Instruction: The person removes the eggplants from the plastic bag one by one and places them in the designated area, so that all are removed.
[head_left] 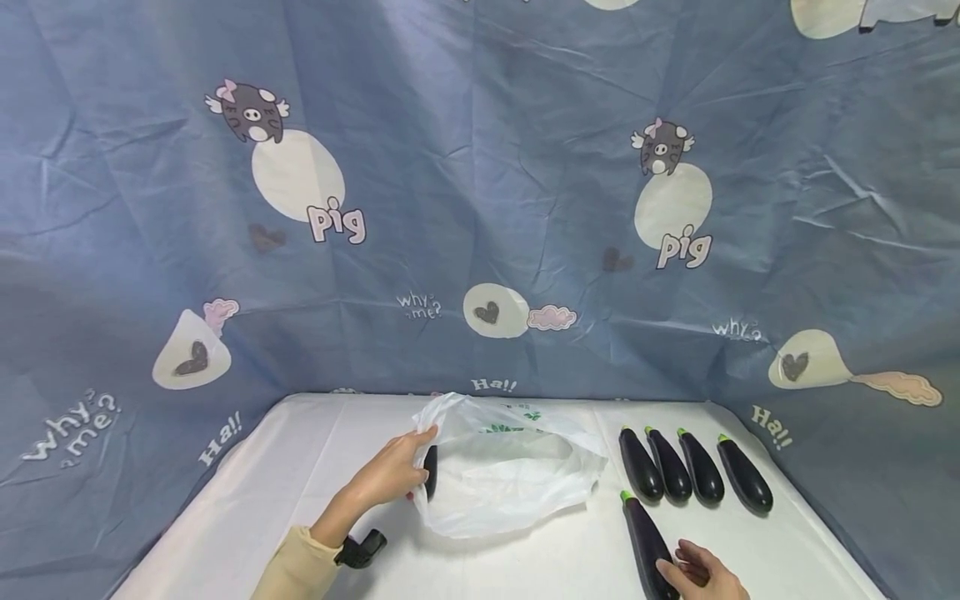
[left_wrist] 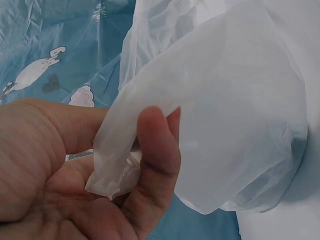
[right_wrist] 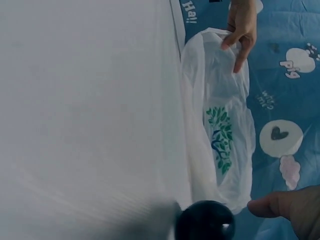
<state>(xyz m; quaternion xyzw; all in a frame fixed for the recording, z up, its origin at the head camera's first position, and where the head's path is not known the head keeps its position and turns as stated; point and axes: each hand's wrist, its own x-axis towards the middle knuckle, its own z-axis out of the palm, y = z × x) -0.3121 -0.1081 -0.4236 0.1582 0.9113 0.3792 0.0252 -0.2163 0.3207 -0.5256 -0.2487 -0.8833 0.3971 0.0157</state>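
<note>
My left hand (head_left: 393, 467) grips the left edge of a thin white plastic bag (head_left: 495, 508), whose mouth gapes toward me. In the left wrist view, thumb and fingers pinch the bunched plastic (left_wrist: 120, 165). A dark eggplant (head_left: 431, 472) shows at the bag's left side, beside the fingers, mostly hidden. At the front right, my right hand (head_left: 705, 575) is beside a long dark eggplant (head_left: 643, 542), its thumb overlapping the lower end in the head view. The right wrist view has a thumb (right_wrist: 272, 205) apart from the eggplant's rounded end (right_wrist: 205, 222).
Several eggplants (head_left: 705, 471) lie side by side at the right of the white-covered table (head_left: 322, 433), green stem ends away from me. A black wrist camera (head_left: 362, 550) sits on the left wrist. Behind the table hangs a blue pig-print cloth (head_left: 420, 208).
</note>
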